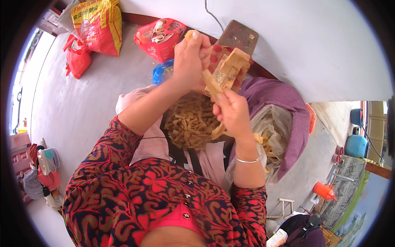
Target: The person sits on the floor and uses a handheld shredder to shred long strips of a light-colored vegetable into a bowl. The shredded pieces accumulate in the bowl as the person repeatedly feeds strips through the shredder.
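Observation:
My left hand [191, 57] is raised at upper middle, closed on the top end of a long pale yellow-brown strip [212, 82]. My right hand [230, 111] grips the same strip lower down, and its tail [218, 131] hangs below. Just behind the strip a worn wooden block [233, 61] rests on a red patterned thing [214, 57]. Below my hands lies a heap of short brown cut pieces [187, 121]. Right of my right wrist, a clear plastic bag [267, 119] holds more yellowish strips [271, 144], beside purple cloth [288, 115].
Red bags [158, 39], a large yellow-red sack [101, 31] and a blue bag [161, 70] stand behind. A dark board [242, 33] is by the white wall. Pink towels [146, 148] lie over my lap. An orange container [323, 190] is at right, piled items [43, 173] at left.

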Demonstrator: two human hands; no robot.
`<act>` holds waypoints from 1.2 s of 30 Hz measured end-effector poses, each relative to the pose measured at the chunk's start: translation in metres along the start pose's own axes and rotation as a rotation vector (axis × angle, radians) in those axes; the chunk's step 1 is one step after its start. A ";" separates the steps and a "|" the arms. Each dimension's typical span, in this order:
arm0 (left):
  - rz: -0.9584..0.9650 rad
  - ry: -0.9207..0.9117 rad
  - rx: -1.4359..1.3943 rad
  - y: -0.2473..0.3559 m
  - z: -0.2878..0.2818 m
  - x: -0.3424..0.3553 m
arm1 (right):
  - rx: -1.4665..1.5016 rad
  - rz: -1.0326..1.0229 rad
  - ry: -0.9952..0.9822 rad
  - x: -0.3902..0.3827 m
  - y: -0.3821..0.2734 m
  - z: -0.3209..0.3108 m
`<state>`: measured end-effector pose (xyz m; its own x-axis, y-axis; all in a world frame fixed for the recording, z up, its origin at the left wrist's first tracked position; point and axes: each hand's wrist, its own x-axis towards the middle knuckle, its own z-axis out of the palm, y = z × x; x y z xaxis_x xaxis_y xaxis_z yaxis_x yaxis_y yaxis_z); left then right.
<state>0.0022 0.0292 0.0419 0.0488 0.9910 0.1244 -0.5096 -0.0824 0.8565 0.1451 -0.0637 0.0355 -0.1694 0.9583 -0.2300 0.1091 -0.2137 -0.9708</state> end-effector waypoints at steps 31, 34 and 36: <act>-0.306 -0.383 0.566 -0.011 0.000 -0.035 | 0.161 -0.256 0.105 0.005 0.019 -0.019; -0.108 -0.442 0.815 -0.015 -0.006 -0.028 | 0.474 -0.026 -0.098 0.010 0.028 -0.038; -0.042 -0.341 0.884 -0.018 -0.001 -0.027 | 0.698 -0.037 -0.183 0.010 0.039 -0.037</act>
<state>0.0089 0.0042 0.0226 0.3715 0.9225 0.1046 0.3268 -0.2354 0.9153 0.1834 -0.0552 -0.0017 -0.3293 0.9331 -0.1445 -0.5409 -0.3119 -0.7812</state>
